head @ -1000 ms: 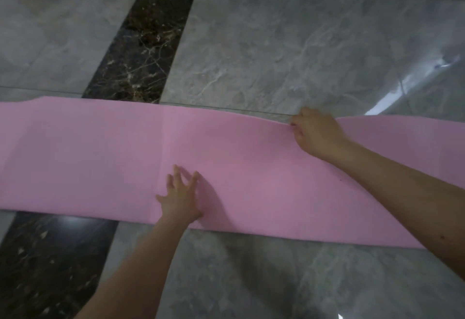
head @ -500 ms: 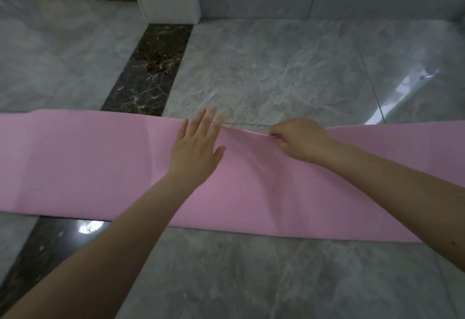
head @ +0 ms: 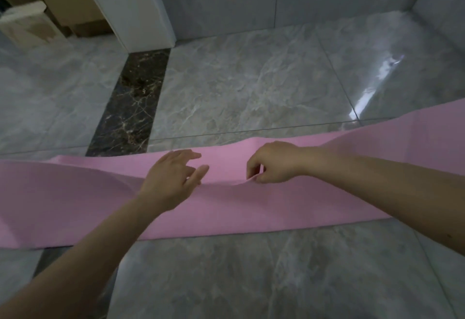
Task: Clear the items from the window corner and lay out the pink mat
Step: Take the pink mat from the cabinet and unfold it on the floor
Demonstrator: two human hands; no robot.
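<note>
My right hand [head: 273, 162] has lifted a pinched fold of the pink mat [head: 75, 200] off the grey floor tiles [head: 239, 87], my loose-fingered left hand [head: 173, 180] has come alongside, so it's being repositioned, not yet flat.

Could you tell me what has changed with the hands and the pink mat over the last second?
The left hand left the mat's near middle and moved up to its far edge, fingers loosely open. The right hand, still pinching the pink mat, has lifted the far edge into a raised fold. The mat stays stretched across the grey floor.
</note>
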